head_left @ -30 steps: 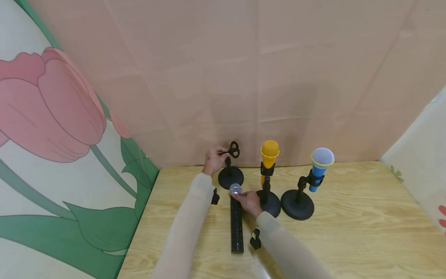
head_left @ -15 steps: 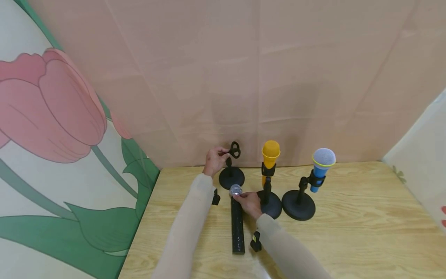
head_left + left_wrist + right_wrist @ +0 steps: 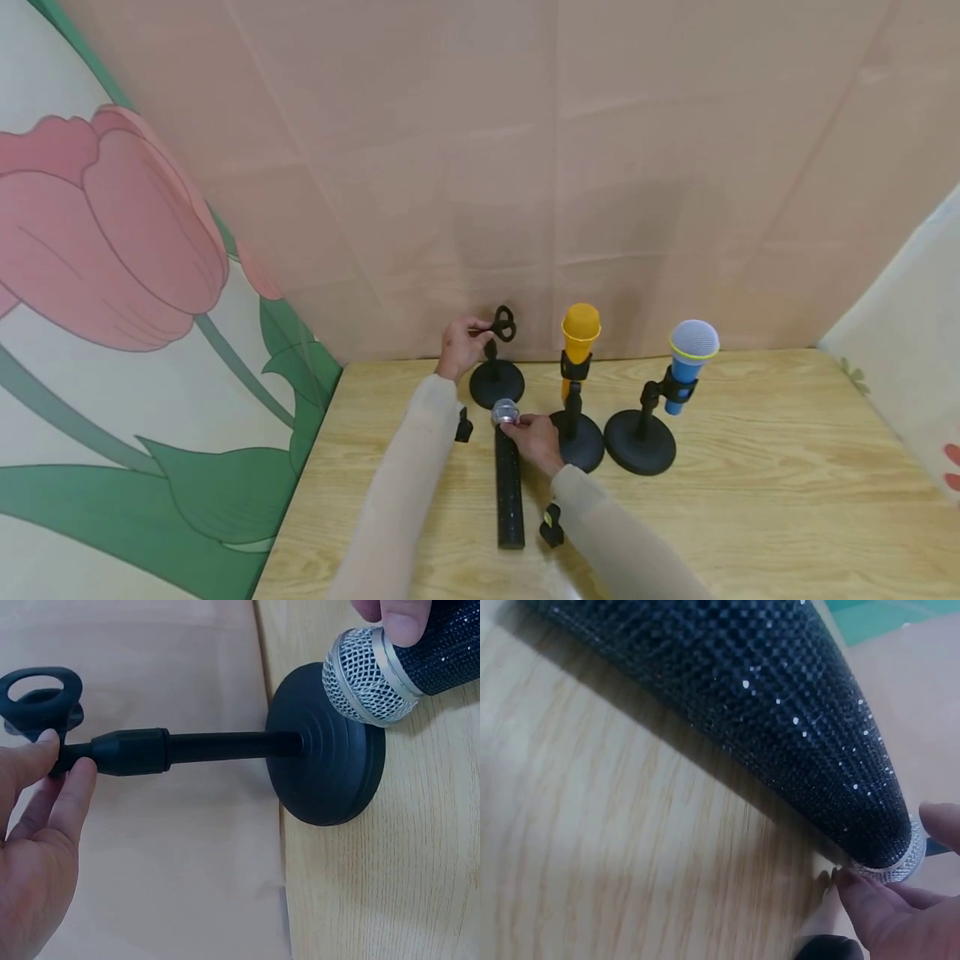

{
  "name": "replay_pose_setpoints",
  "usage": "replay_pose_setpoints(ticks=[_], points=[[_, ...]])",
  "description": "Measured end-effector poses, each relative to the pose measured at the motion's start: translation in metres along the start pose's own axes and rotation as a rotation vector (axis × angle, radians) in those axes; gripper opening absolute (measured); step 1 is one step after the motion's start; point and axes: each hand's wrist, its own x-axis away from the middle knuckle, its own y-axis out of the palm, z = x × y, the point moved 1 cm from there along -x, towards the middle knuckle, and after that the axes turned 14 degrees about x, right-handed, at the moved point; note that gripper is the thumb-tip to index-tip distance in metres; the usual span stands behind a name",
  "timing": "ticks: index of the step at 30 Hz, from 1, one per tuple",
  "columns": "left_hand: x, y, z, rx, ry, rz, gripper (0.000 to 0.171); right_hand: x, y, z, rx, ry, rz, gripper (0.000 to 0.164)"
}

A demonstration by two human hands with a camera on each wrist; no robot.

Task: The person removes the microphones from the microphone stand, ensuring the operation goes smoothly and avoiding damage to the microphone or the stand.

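My left hand pinches the neck under the ring-shaped clip of a black microphone stand. The stand's round base rests on the table at the back, and its clip holds nothing. My right hand grips a black, sparkly microphone near its silver mesh head, thumb and fingers at the collar. That microphone lies along the table in front of the stand, head toward the base. In the right wrist view, its glittering handle runs from the fingers up to the top left.
Just right of my right hand stands a yellow microphone in a black stand. Beside it, a blue microphone with a white head leans in another stand. A pink cloth backdrop hangs behind the wooden table.
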Motion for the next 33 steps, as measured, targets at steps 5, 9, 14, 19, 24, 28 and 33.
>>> replay_pose_setpoints(ticks=[5, 9, 14, 19, 24, 28, 33], points=[[0.002, 0.002, 0.0, 0.009, 0.033, 0.022, 0.014, 0.006, -0.005, -0.002, 0.014, -0.052, 0.004, 0.031], [0.007, 0.0, -0.001, 0.053, 0.073, 0.028, 0.021, 0.012, -0.011, -0.002, 0.03, -0.09, -0.013, 0.038], [0.017, -0.006, -0.002, 0.156, 0.05, 0.033, 0.033, 0.023, -0.024, 0.003, 0.039, -0.131, -0.089, 0.051], [0.023, -0.01, -0.002, 0.193, 0.112, 0.057, 0.027, 0.034, -0.039, 0.006, 0.035, -0.18, -0.131, 0.053], [0.03, -0.011, -0.002, 0.227, 0.132, -0.008, 0.026, 0.045, -0.052, 0.006, 0.041, -0.255, -0.172, 0.053], [0.036, -0.009, -0.001, 0.266, 0.101, -0.064, 0.028, 0.054, -0.063, 0.005, 0.062, -0.296, -0.213, 0.056], [0.044, -0.005, 0.004, 0.31, 0.093, -0.117, 0.033, 0.059, -0.081, 0.009, 0.085, -0.363, -0.274, 0.061]])
